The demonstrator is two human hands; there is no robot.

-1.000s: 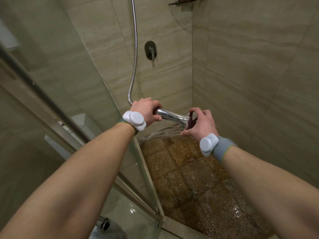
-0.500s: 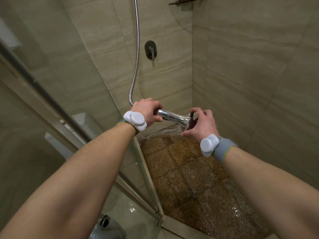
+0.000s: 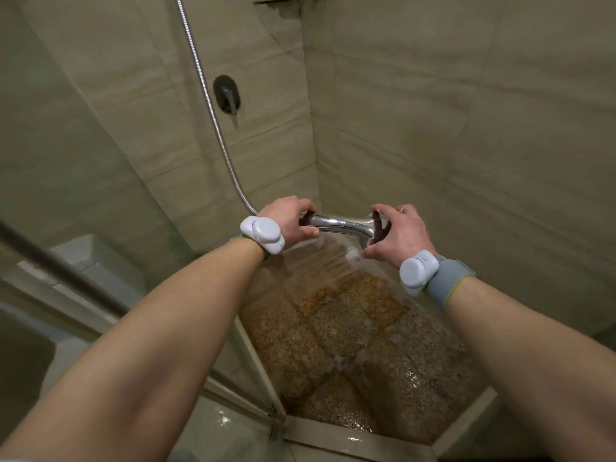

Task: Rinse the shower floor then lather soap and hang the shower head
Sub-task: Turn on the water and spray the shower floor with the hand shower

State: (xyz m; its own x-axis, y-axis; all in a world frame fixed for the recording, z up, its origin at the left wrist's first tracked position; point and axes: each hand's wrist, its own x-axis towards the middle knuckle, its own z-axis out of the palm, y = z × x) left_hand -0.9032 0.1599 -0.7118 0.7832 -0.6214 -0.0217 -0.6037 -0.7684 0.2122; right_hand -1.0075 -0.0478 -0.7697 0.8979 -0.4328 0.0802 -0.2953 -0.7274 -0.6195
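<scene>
Shower head (image 3: pixel 340 225) partly behind rt hand (image 3: pixel 400 235)

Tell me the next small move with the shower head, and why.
Probably tilt the shower head to sweep its spray toward the near threshold. The left hand grips the handle, the right hand curls round the head end, and water lands on the far part of the shower floor, so rinsing looks unfinished.

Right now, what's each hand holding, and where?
Both hold the shower head: left hand grips its handle end, right hand grips the spray end.
</scene>
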